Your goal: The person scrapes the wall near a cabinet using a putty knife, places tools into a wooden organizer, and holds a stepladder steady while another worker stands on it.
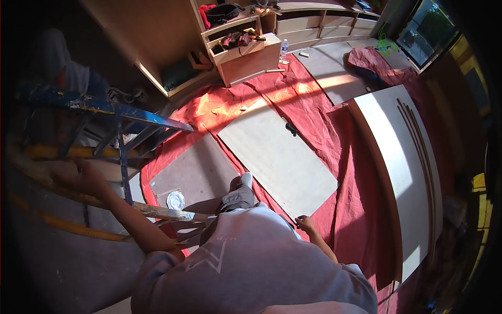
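My left hand (78,177) reaches out to the left among the ladder rails, its thumb apart from the fingers. It is in shadow and nothing shows in it. The paint-spattered ladder (151,121) has blue and yellow parts and stands on my left side. My right hand (305,224) is low at my right side, above the near corner of a pale flat panel (277,152). Its fingers are curled in; whether they hold something small cannot be made out. A small black object (291,129) lies at the panel's right edge.
Red drop cloth (319,141) covers much of the floor. A white round lid or container (175,200) lies near my foot. At right, long strips (413,131) rest on a large white-topped board (389,131). Wooden cabinets (246,65) with tools, and a water bottle (284,48), stand ahead. Another person (68,63) is behind the ladder.
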Motion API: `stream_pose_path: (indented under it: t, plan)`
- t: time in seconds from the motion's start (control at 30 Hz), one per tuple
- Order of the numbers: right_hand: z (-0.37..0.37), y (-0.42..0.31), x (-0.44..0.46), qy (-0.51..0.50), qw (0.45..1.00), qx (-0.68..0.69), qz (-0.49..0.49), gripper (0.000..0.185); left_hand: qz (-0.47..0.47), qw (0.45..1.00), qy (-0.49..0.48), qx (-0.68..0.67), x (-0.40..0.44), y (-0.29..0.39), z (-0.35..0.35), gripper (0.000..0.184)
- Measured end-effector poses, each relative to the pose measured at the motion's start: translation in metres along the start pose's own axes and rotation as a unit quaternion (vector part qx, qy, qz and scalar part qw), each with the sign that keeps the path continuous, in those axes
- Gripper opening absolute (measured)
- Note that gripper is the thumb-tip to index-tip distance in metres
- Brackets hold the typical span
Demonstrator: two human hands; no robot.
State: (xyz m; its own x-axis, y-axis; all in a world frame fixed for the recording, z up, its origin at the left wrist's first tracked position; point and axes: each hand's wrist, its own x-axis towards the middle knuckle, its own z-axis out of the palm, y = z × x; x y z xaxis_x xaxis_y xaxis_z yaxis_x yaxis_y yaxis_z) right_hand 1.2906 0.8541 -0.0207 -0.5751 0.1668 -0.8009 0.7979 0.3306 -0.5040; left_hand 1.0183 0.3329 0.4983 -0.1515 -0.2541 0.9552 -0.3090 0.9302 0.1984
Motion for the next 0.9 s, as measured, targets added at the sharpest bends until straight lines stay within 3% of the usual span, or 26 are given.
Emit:
stream_pose_path:
  t: [0.07, 0.17, 0.2, 0.3, 0.33, 0.37, 0.4, 0.43, 0.47, 0.53, 0.6, 0.63, 0.67, 0.73, 0.83, 0.9]
  plan:
    - [-0.004, -0.007, 0.019, -0.018, 0.999, -0.043, -0.018, 0.04, 0.014, 0.995, -0.002, -0.096, -0.002, 0.028, 0.022, 0.059]
    - [-0.024, -0.027, 0.043, 0.016, 0.998, -0.054, -0.036, 0.041, -0.058, 0.984, -0.085, -0.144, -0.018, 0.051, 0.066, 0.056]
    - [-0.031, -0.024, 0.059, 0.028, 0.999, -0.029, -0.028, 0.042, -0.014, 0.987, -0.085, -0.138, -0.029, 0.048, 0.092, 0.056]
    - [-0.055, -0.048, 0.083, 0.088, 0.995, -0.04, -0.009, 0.039, 0.001, 0.956, -0.225, -0.186, -0.077, 0.069, 0.167, 0.052]
    - [-0.059, -0.054, 0.087, 0.138, 0.989, -0.051, -0.008, 0.038, -0.042, 0.914, -0.314, -0.254, -0.106, 0.068, 0.209, 0.05]
    - [-0.065, -0.066, 0.089, 0.174, 0.98, -0.093, -0.027, 0.038, -0.116, 0.839, -0.422, -0.324, -0.15, 0.055, 0.272, 0.049]
    - [-0.07, -0.08, 0.086, 0.191, 0.975, -0.11, -0.013, 0.038, -0.06, 0.815, -0.484, -0.312, -0.205, 0.039, 0.339, 0.046]
    - [-0.071, -0.09, 0.09, 0.188, 0.979, -0.066, 0.035, 0.037, -0.104, 0.685, -0.646, -0.321, -0.273, 0.022, 0.413, 0.041]
    - [-0.074, -0.105, 0.086, 0.202, 0.977, -0.044, 0.049, 0.037, -0.006, 0.603, -0.758, -0.248, -0.329, 0.024, 0.438, 0.039]
    - [-0.078, -0.133, 0.085, 0.225, 0.972, 0.015, 0.071, 0.037, 0.074, 0.394, -0.904, -0.152, -0.375, 0.097, 0.378, 0.037]
    - [-0.081, -0.168, 0.071, 0.307, 0.941, 0.127, 0.057, 0.037, 0.104, 0.185, -0.967, -0.142, -0.455, 0.112, 0.374, 0.042]
    - [-0.081, -0.179, 0.059, 0.369, 0.915, 0.16, 0.034, 0.037, 0.204, 0.101, -0.963, -0.147, -0.482, 0.129, 0.38, 0.046]
    - [-0.076, -0.187, 0.043, 0.384, 0.904, 0.182, 0.042, 0.037, 0.283, 0.08, -0.952, -0.09, -0.502, 0.155, 0.381, 0.042]
    - [-0.06, -0.191, 0.031, 0.395, 0.894, 0.202, 0.056, 0.038, 0.298, 0.105, -0.943, -0.103, -0.479, 0.234, 0.351, 0.039]
    - [-0.011, -0.163, 0.017, 0.368, 0.88, 0.252, 0.16, 0.038, 0.206, 0.167, -0.944, -0.195, -0.469, 0.318, 0.331, 0.034]
    - [0.043, -0.114, 0.029, 0.31, 0.884, 0.244, 0.25, 0.036, 0.128, 0.166, -0.949, -0.235, -0.469, 0.36, 0.346, 0.037]
